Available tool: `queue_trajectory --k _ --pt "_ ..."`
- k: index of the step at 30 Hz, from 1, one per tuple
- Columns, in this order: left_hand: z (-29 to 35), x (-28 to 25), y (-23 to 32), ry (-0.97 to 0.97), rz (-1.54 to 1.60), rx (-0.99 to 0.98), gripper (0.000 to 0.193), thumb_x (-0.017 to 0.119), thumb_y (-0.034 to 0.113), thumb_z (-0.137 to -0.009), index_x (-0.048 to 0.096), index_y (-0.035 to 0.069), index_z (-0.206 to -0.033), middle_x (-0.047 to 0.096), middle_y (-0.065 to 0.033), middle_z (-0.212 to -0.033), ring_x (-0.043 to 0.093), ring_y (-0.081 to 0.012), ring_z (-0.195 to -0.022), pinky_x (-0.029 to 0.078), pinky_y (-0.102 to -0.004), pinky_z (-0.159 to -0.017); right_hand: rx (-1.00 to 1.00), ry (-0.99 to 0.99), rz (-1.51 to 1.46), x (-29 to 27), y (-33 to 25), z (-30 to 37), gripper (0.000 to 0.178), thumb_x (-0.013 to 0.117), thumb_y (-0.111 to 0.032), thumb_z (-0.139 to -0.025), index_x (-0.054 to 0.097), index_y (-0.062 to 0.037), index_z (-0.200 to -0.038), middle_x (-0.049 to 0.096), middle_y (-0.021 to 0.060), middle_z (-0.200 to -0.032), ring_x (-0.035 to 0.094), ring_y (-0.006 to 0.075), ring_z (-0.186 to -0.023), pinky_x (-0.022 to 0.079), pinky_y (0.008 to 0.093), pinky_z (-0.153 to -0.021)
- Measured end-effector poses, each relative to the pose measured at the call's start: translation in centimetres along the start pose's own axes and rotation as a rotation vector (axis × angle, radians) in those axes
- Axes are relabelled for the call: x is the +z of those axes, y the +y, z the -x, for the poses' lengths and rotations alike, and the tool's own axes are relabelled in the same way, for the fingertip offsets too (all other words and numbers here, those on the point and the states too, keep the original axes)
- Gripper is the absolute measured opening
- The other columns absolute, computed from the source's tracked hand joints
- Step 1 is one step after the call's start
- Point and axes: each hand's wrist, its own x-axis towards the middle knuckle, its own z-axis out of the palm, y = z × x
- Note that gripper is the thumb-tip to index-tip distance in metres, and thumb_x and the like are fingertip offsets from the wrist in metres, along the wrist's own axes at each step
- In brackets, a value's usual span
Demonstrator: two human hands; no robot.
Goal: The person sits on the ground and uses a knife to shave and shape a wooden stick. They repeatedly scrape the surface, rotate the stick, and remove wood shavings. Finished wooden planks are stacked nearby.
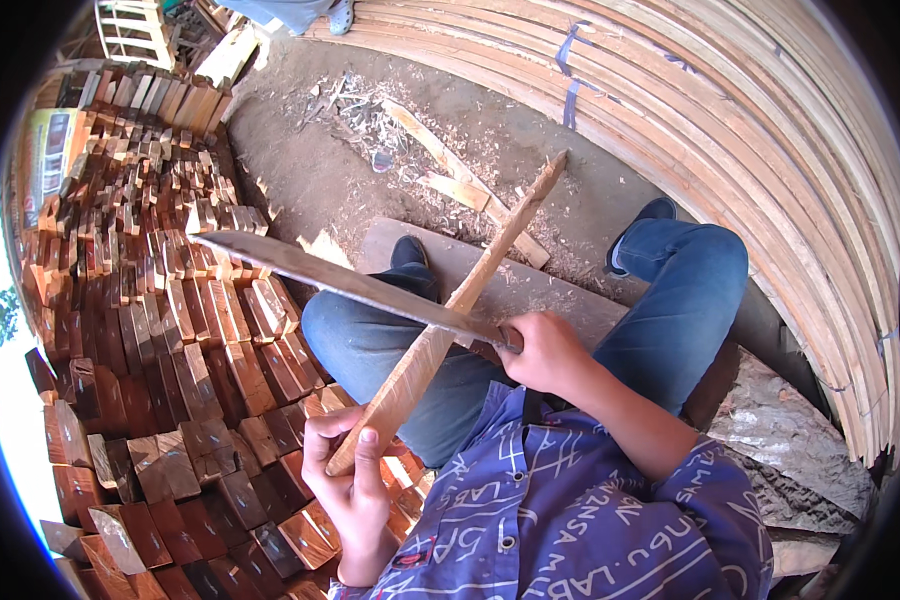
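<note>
My left hand (355, 490) grips the lower end of a long, narrow piece of wood (400, 385), thumb on top and fingers beneath. The stick slants up and away to the right, and its far end tapers to a rough point. My right hand (545, 352) is closed round the handle of a large machete (345, 287). Its long dark blade points to the left and crosses over the stick near the middle, above my lap. Whether the edge touches the wood I cannot tell.
Stacked cut wood blocks (170, 370) fill the left side. Long planks (770, 130) are piled along the right. Wood offcuts (450, 170) and shavings lie on the ground ahead, beyond a board (530, 285) at my feet. A person's foot (341, 15) shows at the top.
</note>
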Motion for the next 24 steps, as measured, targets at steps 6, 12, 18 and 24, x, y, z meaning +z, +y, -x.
queue_trajectory --k 6,12,18,24 --pt "-0.3 -0.1 -1.1 0.055 0.073 0.001 0.011 0.061 0.004 -0.094 0.055 -0.004 -0.098 0.063 -0.0116 -0.093 0.067 -0.016 -0.077 0.058 -0.0262 -0.054 0.119 -0.09 0.043 -0.3 -0.1 -0.4 0.02 0.07 -0.019 -0.081 0.07 -0.0008 -0.088 0.063 0.0238 -0.073 0.062 0.0441 -0.071 0.049 0.0487 -0.064" --pt "-0.5 -0.3 -1.3 0.026 0.069 0.005 0.011 0.06 0.006 -0.095 0.055 -0.004 -0.098 0.062 -0.0132 -0.097 0.067 -0.018 -0.077 0.06 -0.0276 -0.056 -0.032 -0.066 -0.033 -1.2 -2.8 0.7 0.018 0.069 -0.018 -0.077 0.07 -0.0017 -0.085 0.065 0.0224 -0.074 0.064 0.0433 -0.076 0.051 0.0497 -0.07" --pt "-0.2 -0.5 -1.5 -0.004 0.063 0.041 0.012 0.061 0.006 -0.094 0.054 -0.003 -0.099 0.061 -0.0139 -0.098 0.068 -0.02 -0.075 0.061 -0.0288 -0.053 0.241 -0.116 0.101 -1.4 1.1 -1.2 0.022 0.067 -0.02 -0.079 0.071 -0.0008 -0.088 0.066 0.0245 -0.079 0.065 0.0437 -0.08 0.051 0.0506 -0.074" --pt "-0.5 -0.4 -1.4 -0.02 0.06 0.038 0.015 0.063 0.009 -0.094 0.053 -0.002 -0.097 0.06 -0.0126 -0.096 0.067 -0.0197 -0.072 0.06 -0.0293 -0.049 0.003 -0.076 -0.015 -1.0 -2.7 0.3 0.02 0.07 -0.02 -0.082 0.069 -0.0008 -0.087 0.063 0.0239 -0.073 0.063 0.0449 -0.075 0.05 0.0502 -0.068"
